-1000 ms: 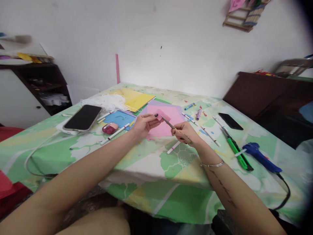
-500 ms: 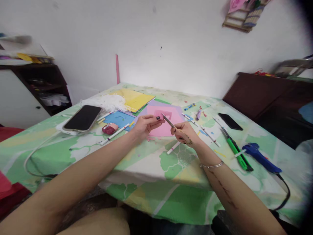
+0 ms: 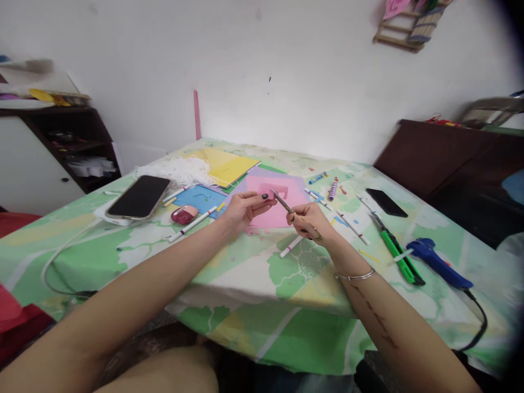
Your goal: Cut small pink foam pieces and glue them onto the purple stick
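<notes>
My left hand [image 3: 245, 210] pinches a small piece of pink paper [image 3: 268, 189] between thumb and fingers, over the middle of the table. From the right, my right hand [image 3: 309, 221] is closed around the handles of a pair of scissors [image 3: 283, 202]. The scissors' blades point up and left, with their tips at the pink paper beside my left fingertips. Whether the blades touch or cut it is too small to tell. Beneath both hands lies a larger pink sheet [image 3: 268, 218], on top of a lilac sheet [image 3: 295, 178].
Left are a phone [image 3: 139, 197], a dark red rounded object [image 3: 184, 214], white string [image 3: 176, 172], blue paper [image 3: 200, 199] and a yellow sheet [image 3: 229, 164]. Right are several white markers [image 3: 352, 227], a green box cutter [image 3: 397, 254], a corded blue glue gun [image 3: 440, 265] and a black phone [image 3: 387, 202].
Almost nothing differs. Both hands, the scissors and the pink paper keep nearly the same places; the view has shifted very slightly.
</notes>
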### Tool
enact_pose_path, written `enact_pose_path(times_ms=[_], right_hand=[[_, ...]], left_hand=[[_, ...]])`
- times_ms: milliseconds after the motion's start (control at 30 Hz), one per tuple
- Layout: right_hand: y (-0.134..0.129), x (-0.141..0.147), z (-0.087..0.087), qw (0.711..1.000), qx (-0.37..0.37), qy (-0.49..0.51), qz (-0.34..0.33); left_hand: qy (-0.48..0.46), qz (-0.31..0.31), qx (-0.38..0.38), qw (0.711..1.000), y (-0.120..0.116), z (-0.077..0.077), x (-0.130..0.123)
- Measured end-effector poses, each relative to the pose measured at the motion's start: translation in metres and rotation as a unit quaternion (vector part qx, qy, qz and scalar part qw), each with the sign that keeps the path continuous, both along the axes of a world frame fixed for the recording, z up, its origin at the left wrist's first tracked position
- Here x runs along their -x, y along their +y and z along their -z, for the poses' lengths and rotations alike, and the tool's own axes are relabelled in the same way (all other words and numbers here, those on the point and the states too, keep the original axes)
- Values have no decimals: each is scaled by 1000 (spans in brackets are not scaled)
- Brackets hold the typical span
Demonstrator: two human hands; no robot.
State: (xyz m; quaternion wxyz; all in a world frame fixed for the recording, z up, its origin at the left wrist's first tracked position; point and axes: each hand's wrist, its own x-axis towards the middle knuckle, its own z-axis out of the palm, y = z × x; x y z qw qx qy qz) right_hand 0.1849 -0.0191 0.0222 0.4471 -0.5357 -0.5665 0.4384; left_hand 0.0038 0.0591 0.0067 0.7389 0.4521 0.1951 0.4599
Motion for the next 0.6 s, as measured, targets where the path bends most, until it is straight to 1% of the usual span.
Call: enact_pose_path(times_ms=[333,600], right_hand=[[-1,1,-2,1000,8,-10,7],[1,-1,0,1000,8,-8,6]], left_hand=[[-10,-3,14,1000,-2,-3,-1],[-11,0,13,1000,-1,-2,0]])
